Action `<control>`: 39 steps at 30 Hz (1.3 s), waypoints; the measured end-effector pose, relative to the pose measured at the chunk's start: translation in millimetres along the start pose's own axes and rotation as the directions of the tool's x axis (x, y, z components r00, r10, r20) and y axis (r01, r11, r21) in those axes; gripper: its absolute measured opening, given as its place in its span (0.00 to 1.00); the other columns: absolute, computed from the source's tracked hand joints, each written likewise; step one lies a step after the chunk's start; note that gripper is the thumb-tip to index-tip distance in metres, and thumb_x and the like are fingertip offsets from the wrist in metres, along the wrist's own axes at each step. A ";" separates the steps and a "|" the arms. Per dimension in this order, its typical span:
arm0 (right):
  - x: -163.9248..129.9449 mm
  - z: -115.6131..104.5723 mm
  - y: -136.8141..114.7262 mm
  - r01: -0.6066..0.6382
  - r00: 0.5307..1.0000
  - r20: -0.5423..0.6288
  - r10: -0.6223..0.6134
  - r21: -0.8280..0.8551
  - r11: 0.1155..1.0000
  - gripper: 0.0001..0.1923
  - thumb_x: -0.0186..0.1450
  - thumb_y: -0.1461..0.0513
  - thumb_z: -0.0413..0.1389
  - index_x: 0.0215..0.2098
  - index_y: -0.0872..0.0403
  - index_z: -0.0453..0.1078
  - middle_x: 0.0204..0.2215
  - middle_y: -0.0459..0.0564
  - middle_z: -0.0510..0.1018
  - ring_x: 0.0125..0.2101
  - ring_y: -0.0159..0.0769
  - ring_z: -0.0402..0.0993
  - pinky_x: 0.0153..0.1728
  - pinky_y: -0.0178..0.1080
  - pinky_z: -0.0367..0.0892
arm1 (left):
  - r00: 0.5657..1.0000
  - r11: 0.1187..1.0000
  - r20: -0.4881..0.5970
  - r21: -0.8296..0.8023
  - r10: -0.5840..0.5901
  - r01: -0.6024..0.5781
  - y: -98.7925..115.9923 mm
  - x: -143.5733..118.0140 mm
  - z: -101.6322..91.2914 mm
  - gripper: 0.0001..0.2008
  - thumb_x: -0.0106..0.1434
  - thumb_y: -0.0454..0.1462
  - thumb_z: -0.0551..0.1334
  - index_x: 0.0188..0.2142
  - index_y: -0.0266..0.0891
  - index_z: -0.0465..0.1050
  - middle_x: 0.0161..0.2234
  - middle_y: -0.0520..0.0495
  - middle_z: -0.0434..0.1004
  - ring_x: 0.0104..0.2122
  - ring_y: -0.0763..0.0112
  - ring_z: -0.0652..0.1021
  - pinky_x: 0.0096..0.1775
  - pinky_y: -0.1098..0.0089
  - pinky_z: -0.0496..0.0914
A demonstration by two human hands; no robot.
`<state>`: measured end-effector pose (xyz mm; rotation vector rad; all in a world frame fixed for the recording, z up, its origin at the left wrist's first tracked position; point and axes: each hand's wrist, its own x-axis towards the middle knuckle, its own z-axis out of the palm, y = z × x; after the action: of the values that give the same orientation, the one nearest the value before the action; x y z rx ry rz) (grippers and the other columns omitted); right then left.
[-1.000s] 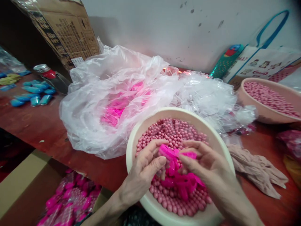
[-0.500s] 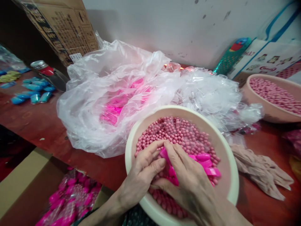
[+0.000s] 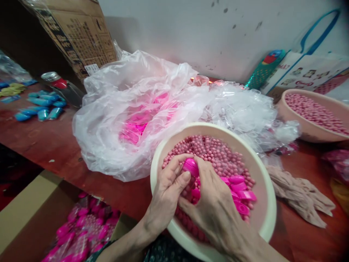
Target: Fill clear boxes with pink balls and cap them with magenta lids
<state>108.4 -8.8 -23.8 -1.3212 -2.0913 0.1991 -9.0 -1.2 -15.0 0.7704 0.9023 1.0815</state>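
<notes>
Over a cream basin (image 3: 268,203) of round pink beads (image 3: 226,160), my left hand (image 3: 166,189) pinches a glossy bright pink cap (image 3: 191,166) between thumb and fingers. Under the cap there seems to be a clear container with beads, mostly hidden by my hands. My right hand (image 3: 215,203) closes around the same piece from the right, its fingertips against the cap. Several loose pink plastic caps (image 3: 240,187) lie on the beads beside my right hand.
Behind the basin lies a translucent bag (image 3: 103,145) with pink pieces, beside a heap of clear plastic containers (image 3: 242,109). A second bead basin (image 3: 289,120) and a crumpled beige cloth (image 3: 300,189) are at right. A carton (image 3: 29,214) of pink-capped items sits lower left.
The pink cap between my hands has come up into view, upright at my fingertips. My right fingers have drawn slightly back from my left. The view has shifted a little.
</notes>
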 end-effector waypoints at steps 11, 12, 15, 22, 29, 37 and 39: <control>3.4 -5.1 -1.4 0.196 0.980 0.030 -0.198 -0.355 0.914 0.26 0.63 0.56 0.47 0.48 0.73 0.60 0.27 0.60 0.72 0.24 0.43 0.70 0.15 0.38 0.65 | 0.988 0.992 0.103 -0.031 -0.119 0.123 1.5 5.3 -3.7 0.09 0.61 0.41 0.60 0.40 0.43 0.67 0.23 0.57 0.60 0.20 0.81 0.59 0.24 0.78 0.57; 4.5 -5.9 -1.1 0.202 0.977 0.017 -0.210 -0.365 0.909 0.25 0.62 0.56 0.47 0.47 0.72 0.60 0.25 0.59 0.72 0.23 0.42 0.69 0.15 0.38 0.64 | 0.985 0.990 0.105 -0.026 -0.136 0.139 2.0 5.9 -3.6 0.09 0.61 0.42 0.60 0.39 0.42 0.67 0.21 0.57 0.59 0.19 0.81 0.58 0.23 0.78 0.55; 5.3 -6.0 0.3 0.185 0.978 -0.028 -0.208 -0.352 0.917 0.25 0.61 0.55 0.48 0.46 0.71 0.62 0.24 0.57 0.72 0.21 0.40 0.68 0.15 0.37 0.63 | 0.984 0.989 0.098 -0.006 -0.149 0.150 2.4 6.5 -3.4 0.08 0.61 0.40 0.60 0.39 0.42 0.66 0.21 0.57 0.60 0.19 0.81 0.58 0.21 0.78 0.52; 5.3 -5.1 2.6 0.071 0.997 0.012 -0.070 -0.111 0.991 0.18 0.58 0.58 0.52 0.44 0.61 0.63 0.30 0.53 0.72 0.27 0.40 0.70 0.21 0.37 0.65 | 0.992 0.993 0.046 -0.002 -0.118 0.118 2.2 4.7 -1.2 0.12 0.61 0.38 0.59 0.46 0.43 0.67 0.23 0.56 0.63 0.21 0.79 0.63 0.26 0.77 0.58; 9.7 -10.7 3.8 -0.091 0.989 0.123 0.080 0.081 0.993 0.19 0.56 0.62 0.55 0.46 0.55 0.61 0.34 0.50 0.72 0.33 0.38 0.70 0.31 0.39 0.67 | 0.998 0.999 0.058 0.041 0.004 -0.006 2.5 1.8 1.6 0.15 0.63 0.35 0.58 0.50 0.46 0.64 0.44 0.50 0.71 0.40 0.72 0.72 0.44 0.73 0.64; 7.3 -2.9 0.5 0.089 0.996 0.037 -0.084 -0.154 0.984 0.10 0.57 0.58 0.53 0.30 0.57 0.62 0.22 0.49 0.68 0.21 0.38 0.66 0.16 0.37 0.59 | 1.000 0.994 0.007 0.108 -0.007 0.006 -0.7 -0.9 -2.4 0.13 0.61 0.34 0.60 0.46 0.43 0.68 0.38 0.51 0.75 0.35 0.72 0.74 0.39 0.74 0.66; 7.3 -4.1 -0.9 0.094 0.995 0.038 -0.089 -0.131 0.987 0.12 0.58 0.55 0.52 0.30 0.57 0.62 0.22 0.49 0.68 0.20 0.38 0.65 0.16 0.37 0.59 | 1.000 0.995 -0.009 0.096 0.019 -0.018 -2.8 -0.5 0.9 0.13 0.60 0.34 0.60 0.45 0.42 0.69 0.37 0.51 0.75 0.34 0.72 0.74 0.41 0.73 0.66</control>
<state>108.0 -3.9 -17.0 -1.3020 -2.2198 0.0433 -7.3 -2.6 -16.9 0.8543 0.9626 1.0649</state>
